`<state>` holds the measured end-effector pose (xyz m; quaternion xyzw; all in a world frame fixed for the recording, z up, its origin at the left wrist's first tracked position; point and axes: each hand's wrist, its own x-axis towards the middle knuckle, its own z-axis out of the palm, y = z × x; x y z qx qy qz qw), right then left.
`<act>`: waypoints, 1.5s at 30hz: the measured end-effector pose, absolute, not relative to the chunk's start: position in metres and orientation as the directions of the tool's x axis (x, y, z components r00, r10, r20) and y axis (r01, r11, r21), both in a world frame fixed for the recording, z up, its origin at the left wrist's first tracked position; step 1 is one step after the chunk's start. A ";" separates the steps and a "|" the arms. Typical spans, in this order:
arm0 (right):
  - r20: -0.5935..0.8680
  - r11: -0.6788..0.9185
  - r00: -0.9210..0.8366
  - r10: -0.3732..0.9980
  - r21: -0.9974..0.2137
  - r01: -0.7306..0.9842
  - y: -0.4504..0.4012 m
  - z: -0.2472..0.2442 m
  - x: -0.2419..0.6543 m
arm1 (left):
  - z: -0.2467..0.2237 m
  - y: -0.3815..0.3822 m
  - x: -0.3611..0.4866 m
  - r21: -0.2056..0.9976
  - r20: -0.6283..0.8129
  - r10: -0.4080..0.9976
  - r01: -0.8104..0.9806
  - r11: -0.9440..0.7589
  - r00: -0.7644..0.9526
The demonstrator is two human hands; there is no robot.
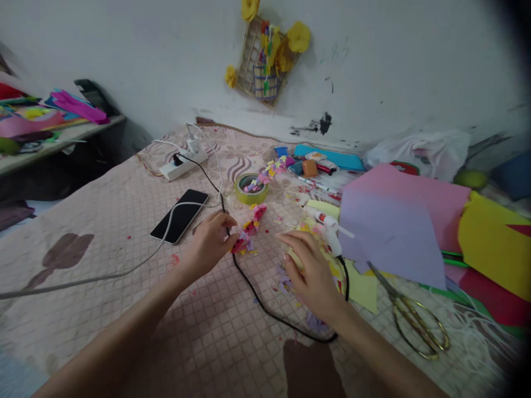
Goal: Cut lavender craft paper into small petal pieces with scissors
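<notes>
My left hand (pixel 212 240) pinches the near end of a short strip of pink and red paper flowers (pixel 251 225) with small yellow and purple bits. A black cord (pixel 259 298) runs beside those fingers. To the right, my right hand (pixel 310 271) hovers over paper scraps, thumb and fingers bent but apart, nothing visible between them. Just beyond it lies a white hot glue gun (pixel 329 229). Behind the strip is a yellow-green tape roll (pixel 251 189); a second strand of small paper flowers (pixel 271 170) leans on it.
A phone (pixel 180 216) lies left under a white cable (pixel 161 243). A power strip (pixel 183 165) is behind it. At right are colored paper sheets (pixel 390 221), gold-handled scissors (pixel 415 323) and white strings (pixel 477 331). The wall (pixel 166 66) closes off the back.
</notes>
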<state>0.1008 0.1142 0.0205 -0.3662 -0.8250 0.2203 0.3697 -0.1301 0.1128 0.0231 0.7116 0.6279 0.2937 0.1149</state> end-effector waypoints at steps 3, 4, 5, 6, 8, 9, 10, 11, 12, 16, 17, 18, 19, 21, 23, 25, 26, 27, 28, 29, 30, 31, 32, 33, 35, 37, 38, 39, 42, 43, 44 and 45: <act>0.459 0.621 -0.420 0.783 -0.622 0.478 0.108 0.020 0.117 | 0.031 0.106 -0.130 0.530 0.288 0.958 0.830 -0.173 0.016; 0.460 0.615 -0.409 0.788 -0.619 0.488 0.106 0.019 0.122 | 0.033 0.102 -0.128 0.526 0.305 0.952 0.834 -0.170 0.002; 0.462 0.609 -0.397 0.793 -0.618 0.497 0.103 0.018 0.127 | 0.035 0.097 -0.125 0.520 0.330 0.944 0.837 -0.170 -0.014; 0.464 0.602 -0.384 0.798 -0.618 0.505 0.101 0.017 0.131 | 0.036 0.092 -0.120 0.516 0.365 0.931 0.838 -0.176 -0.029; 0.463 0.591 -0.366 0.807 -0.618 0.518 0.096 0.013 0.138 | 0.036 0.079 -0.106 0.514 0.421 0.907 0.831 -0.212 -0.028; 0.463 0.586 -0.360 0.810 -0.619 0.522 0.094 0.012 0.141 | 0.034 0.073 -0.098 0.518 0.433 0.901 0.821 -0.240 -0.010; 0.460 0.580 -0.355 0.814 -0.622 0.526 0.092 0.010 0.144 | 0.032 0.067 -0.090 0.529 0.412 0.910 0.801 -0.278 0.044; 0.457 0.575 -0.350 0.818 -0.625 0.528 0.090 0.008 0.146 | 0.029 0.062 -0.082 0.544 0.383 0.917 0.775 -0.323 0.113; 0.455 0.569 -0.344 0.822 -0.629 0.530 0.088 0.007 0.147 | 0.026 0.058 -0.074 0.562 0.340 0.921 0.744 -0.361 0.190; 0.449 0.551 -0.321 0.834 -0.645 0.529 0.085 0.005 0.150 | 0.015 0.055 -0.053 0.556 0.184 0.898 0.712 -0.430 0.399; 0.448 0.550 -0.320 0.835 -0.651 0.523 0.084 0.005 0.150 | 0.014 0.057 -0.051 0.543 0.163 0.895 0.720 -0.432 0.415; 0.445 0.548 -0.320 0.836 -0.658 0.517 0.084 0.005 0.150 | 0.013 0.059 -0.049 0.529 0.146 0.893 0.729 -0.434 0.425; 0.442 0.547 -0.322 0.837 -0.663 0.511 0.083 0.005 0.150 | 0.013 0.061 -0.048 0.515 0.131 0.891 0.738 -0.437 0.436; 0.435 0.543 -0.325 0.840 -0.671 0.504 0.082 0.004 0.150 | 0.012 0.064 -0.047 0.491 0.112 0.884 0.748 -0.447 0.454; 0.432 0.544 -0.330 0.839 -0.672 0.503 0.082 0.004 0.151 | 0.011 0.066 -0.047 0.477 0.101 0.879 0.753 -0.453 0.466; 0.434 0.547 -0.332 0.837 -0.672 0.500 0.081 0.003 0.151 | 0.010 0.067 -0.047 0.475 0.096 0.877 0.752 -0.457 0.472; 0.433 0.546 -0.332 0.838 -0.674 0.498 0.081 0.002 0.151 | 0.009 0.067 -0.047 0.476 0.096 0.876 0.751 -0.458 0.474; 0.431 0.544 -0.332 0.839 -0.676 0.497 0.081 0.002 0.151 | 0.009 0.067 -0.047 0.477 0.095 0.875 0.749 -0.459 0.475; 0.428 0.541 -0.331 0.841 -0.678 0.497 0.081 0.001 0.151 | 0.008 0.067 -0.047 0.479 0.094 0.875 0.749 -0.458 0.475; 0.428 0.541 -0.331 0.841 -0.680 0.495 0.081 0.001 0.151 | 0.008 0.067 -0.046 0.480 0.094 0.877 0.750 -0.455 0.471; 0.426 0.540 -0.332 0.842 -0.682 0.494 0.081 0.001 0.151 | 0.008 0.067 -0.046 0.481 0.094 0.879 0.752 -0.450 0.467; 0.425 0.540 -0.334 0.841 -0.682 0.492 0.081 0.001 0.151 | 0.008 0.067 -0.046 0.483 0.094 0.880 0.752 -0.449 0.465; 0.427 0.542 -0.334 0.840 -0.682 0.491 0.082 0.001 0.150 | 0.008 0.067 -0.046 0.485 0.096 0.880 0.750 -0.450 0.466; 0.428 0.543 -0.335 0.839 -0.682 0.490 0.082 0.001 0.150 | 0.009 0.067 -0.046 0.487 0.100 0.877 0.745 -0.455 0.470; 0.429 0.544 -0.335 0.839 -0.682 0.489 0.082 0.002 0.150 | 0.009 0.068 -0.046 0.494 0.104 0.869 0.733 -0.467 0.484; 0.428 0.543 -0.334 0.839 -0.683 0.489 0.082 0.001 0.150 | 0.009 0.068 -0.046 0.499 0.102 0.863 0.725 -0.474 0.494; 0.428 0.542 -0.334 0.840 -0.683 0.489 0.082 0.001 0.150 | 0.010 0.069 -0.046 0.502 0.102 0.863 0.723 -0.475 0.496; 0.428 0.542 -0.332 0.840 -0.683 0.490 0.082 0.001 0.150 | 0.010 0.069 -0.046 0.505 0.104 0.862 0.721 -0.475 0.495; 0.422 0.537 -0.333 0.843 -0.692 0.482 0.080 0.000 0.150 | 0.012 0.068 -0.046 0.552 0.102 0.875 0.705 -0.445 0.472; 0.416 0.533 -0.335 0.845 -0.700 0.475 0.080 0.000 0.150 | 0.013 0.068 -0.046 0.594 0.095 0.888 0.690 -0.413 0.450; 0.408 0.526 -0.337 0.849 -0.712 0.465 0.079 0.000 0.149 | 0.014 0.068 -0.047 0.653 0.078 0.905 0.665 -0.364 0.418; 0.395 0.515 -0.337 0.855 -0.727 0.455 0.079 0.000 0.149 | 0.015 0.069 -0.047 0.724 0.053 0.923 0.622 -0.298 0.380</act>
